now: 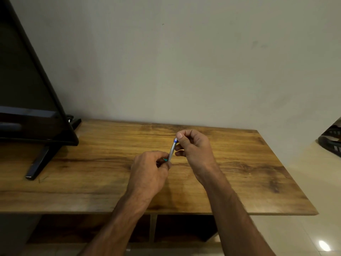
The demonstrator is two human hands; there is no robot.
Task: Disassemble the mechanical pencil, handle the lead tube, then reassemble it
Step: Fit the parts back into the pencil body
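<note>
Behind everything, plain wall (184, 61). Below it, wooden tabletop (239, 172), far edge against wall, right and near edges in full view. At left, black television (27, 89) on angled stand foot (39, 161), well apart from both hands. At right border, off the table, dark basket (332, 143). Over mid-table, away from all edges: left hand (149, 172) curled round lower end of mechanical pencil (172, 149) at teal tip (165, 160); right hand (195, 150) pinching blue cap (175, 140) at upper end. Pencil tilted, cap toward wall.
</note>
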